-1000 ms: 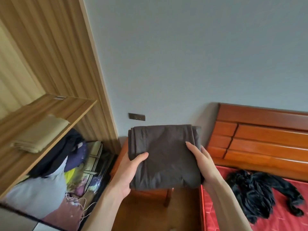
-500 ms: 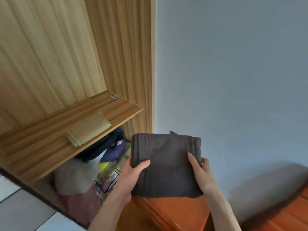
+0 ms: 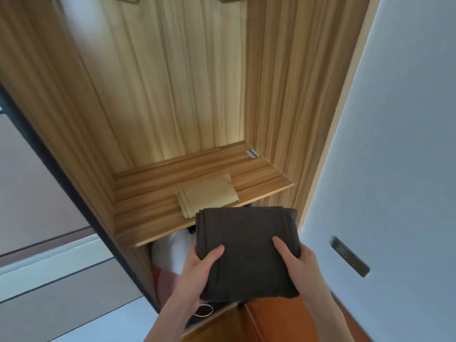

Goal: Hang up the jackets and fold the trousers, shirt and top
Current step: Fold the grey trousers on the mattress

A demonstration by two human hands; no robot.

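While both hands' (image 3: 197, 272) (image 3: 301, 267) grip pinches the folded dark garment (image 3: 246, 253), their fingers beneath stay hidden.

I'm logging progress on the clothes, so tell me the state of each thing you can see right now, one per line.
dark garment: folded into a flat rectangle, held in the air in front of the shelf.
left hand: grips the garment's left edge, thumb on top.
right hand: grips its right edge, thumb on top.
beige cloth: folded, lying flat on the shelf.
wooden shelf: carries only the beige cloth.
wardrobe: open.
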